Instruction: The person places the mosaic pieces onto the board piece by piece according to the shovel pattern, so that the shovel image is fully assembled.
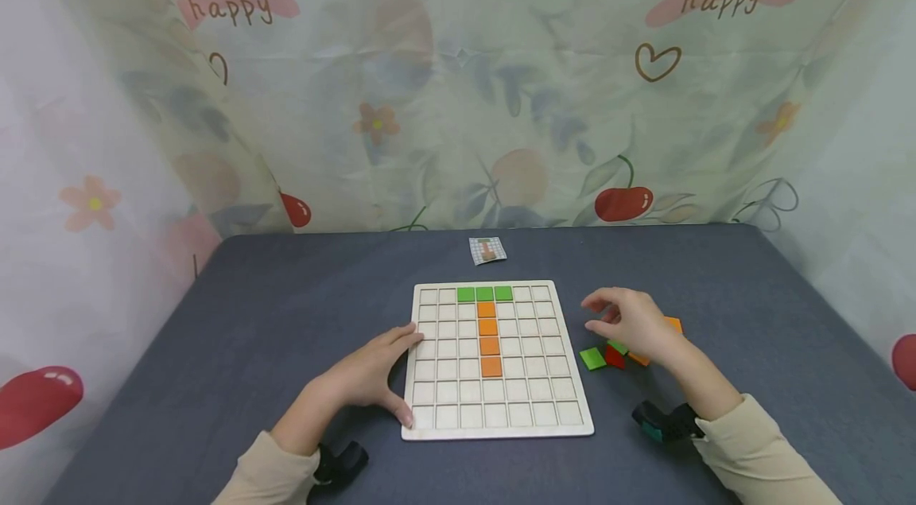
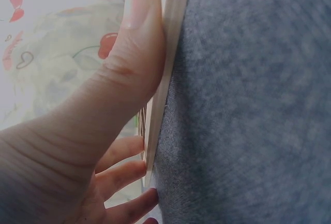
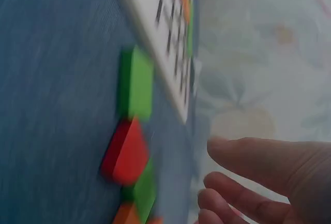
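A white gridded board (image 1: 517, 409) lies flat on the table, with green square tiles (image 1: 485, 294) in a row at its top and a column of orange square tiles (image 1: 490, 345) below them. My left hand (image 1: 368, 370) rests along the board's left edge, thumb at the near corner and fingertips farther up; the left wrist view has the thumb (image 2: 137, 48) against the rim. To the right of the board, my right hand (image 1: 633, 320) hovers over loose tiles, fingers loosely bent, nothing visible between them. Among these are a green tile (image 3: 137, 84) and a red piece (image 3: 126, 154).
A small printed card (image 1: 488, 250) with a grid picture lies behind the board. Orange pieces (image 1: 673, 324) are partly hidden by the right hand. Patterned cloth (image 1: 458, 91) hangs behind the dark table (image 1: 300, 290). Black wrist straps (image 1: 342, 464) sit at both sleeves.
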`<state>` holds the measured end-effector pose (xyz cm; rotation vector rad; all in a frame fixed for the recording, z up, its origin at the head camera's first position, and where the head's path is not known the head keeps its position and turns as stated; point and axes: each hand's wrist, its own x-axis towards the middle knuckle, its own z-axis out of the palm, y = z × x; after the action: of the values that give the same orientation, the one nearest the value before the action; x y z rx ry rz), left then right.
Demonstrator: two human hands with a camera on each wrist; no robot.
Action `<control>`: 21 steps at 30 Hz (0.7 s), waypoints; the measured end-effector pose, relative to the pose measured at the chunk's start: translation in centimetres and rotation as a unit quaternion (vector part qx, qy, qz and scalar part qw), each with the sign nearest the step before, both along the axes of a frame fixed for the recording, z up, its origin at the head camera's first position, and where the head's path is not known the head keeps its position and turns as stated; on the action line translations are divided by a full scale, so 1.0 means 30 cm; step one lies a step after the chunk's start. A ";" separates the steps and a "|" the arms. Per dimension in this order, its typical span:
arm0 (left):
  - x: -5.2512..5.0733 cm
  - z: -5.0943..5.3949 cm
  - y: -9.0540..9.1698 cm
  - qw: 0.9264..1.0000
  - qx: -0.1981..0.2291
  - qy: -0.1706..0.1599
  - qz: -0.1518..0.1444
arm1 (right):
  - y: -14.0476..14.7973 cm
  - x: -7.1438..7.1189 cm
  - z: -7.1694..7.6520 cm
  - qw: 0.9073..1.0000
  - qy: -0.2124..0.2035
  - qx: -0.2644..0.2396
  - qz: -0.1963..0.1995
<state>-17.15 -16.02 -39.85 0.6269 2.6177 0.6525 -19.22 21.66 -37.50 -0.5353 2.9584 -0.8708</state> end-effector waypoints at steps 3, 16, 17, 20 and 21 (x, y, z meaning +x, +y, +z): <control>0.000 0.000 0.000 1.000 0.000 -0.001 -0.001 | 0.059 -0.013 -0.010 0.999 -0.011 0.014 -0.027; -0.004 -0.009 -0.001 1.000 0.000 -0.001 0.000 | 0.166 -0.025 -0.050 0.996 -0.041 0.050 -0.057; -0.004 -0.010 -0.002 1.000 0.000 -0.001 0.000 | 0.168 -0.025 -0.052 0.996 -0.043 0.051 -0.056; -0.005 -0.010 -0.002 1.000 0.001 0.000 0.001 | 0.173 -0.027 -0.059 0.996 -0.044 0.050 -0.052; -0.005 -0.009 -0.001 1.000 0.001 -0.001 0.001 | 0.175 -0.029 -0.061 0.997 -0.043 0.050 -0.051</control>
<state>-17.29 -16.05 -40.13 0.6235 2.6169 0.6562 -20.08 26.90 -39.32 -0.3380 2.9536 -0.7263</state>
